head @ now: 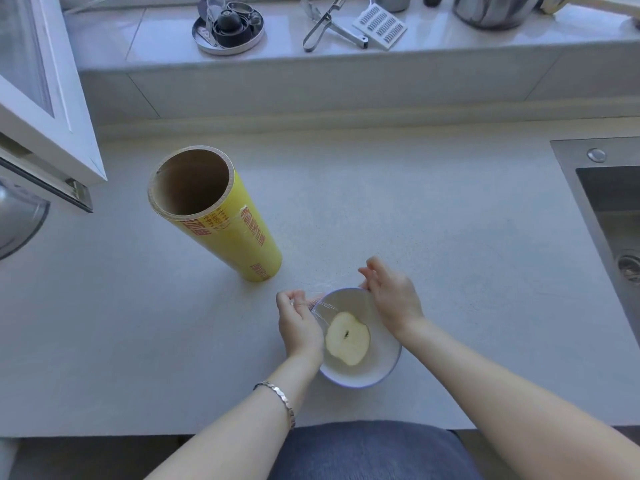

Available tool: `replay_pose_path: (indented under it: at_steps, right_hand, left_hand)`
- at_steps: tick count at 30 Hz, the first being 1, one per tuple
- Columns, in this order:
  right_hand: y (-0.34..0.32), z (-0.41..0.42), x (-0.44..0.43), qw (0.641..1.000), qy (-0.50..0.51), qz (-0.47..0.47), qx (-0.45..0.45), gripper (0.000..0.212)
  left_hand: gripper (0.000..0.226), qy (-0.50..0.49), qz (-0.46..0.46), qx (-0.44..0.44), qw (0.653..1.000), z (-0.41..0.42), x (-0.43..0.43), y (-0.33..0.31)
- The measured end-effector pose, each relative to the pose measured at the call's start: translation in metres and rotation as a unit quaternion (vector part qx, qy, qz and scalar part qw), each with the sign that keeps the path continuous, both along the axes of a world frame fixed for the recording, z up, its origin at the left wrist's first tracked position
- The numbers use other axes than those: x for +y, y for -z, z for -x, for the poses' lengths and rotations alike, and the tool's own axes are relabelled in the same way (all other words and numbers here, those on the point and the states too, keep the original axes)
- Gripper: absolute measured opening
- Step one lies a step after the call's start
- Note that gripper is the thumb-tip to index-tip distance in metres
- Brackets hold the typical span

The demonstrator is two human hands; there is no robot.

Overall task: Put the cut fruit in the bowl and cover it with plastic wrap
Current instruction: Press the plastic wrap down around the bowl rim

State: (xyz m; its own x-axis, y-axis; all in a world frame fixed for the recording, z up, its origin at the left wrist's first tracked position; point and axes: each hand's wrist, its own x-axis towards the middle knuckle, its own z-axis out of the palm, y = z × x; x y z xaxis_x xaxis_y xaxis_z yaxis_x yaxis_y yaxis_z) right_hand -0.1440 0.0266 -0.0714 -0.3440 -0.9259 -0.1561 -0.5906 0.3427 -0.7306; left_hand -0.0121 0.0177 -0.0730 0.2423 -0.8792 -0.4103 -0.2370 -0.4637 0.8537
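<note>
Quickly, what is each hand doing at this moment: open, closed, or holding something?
Left hand: closed, pinching the plastic wrap at the bowl rim.
Right hand: open, fingers on the far rim.

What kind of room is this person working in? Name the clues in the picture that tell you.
Most likely a home kitchen: a steel sink set into the pale countertop, a peeler and grater on the ledge behind, and a roll of plastic wrap beside a bowl.

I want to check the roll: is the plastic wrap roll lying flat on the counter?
No, the plastic wrap roll stands upright on the counter, its open cardboard end facing up.
</note>
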Motion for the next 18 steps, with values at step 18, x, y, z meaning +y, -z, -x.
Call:
replay_pose_path:
  at_steps: [18]
  right_hand:
    - [0.025, 0.013, -0.015, 0.947, 0.184, -0.197, -0.172, 0.025]
  left_hand:
    - [0.027, -0.159, -0.180, 0.157, 0.958, -0.016, -0.024, 0.020]
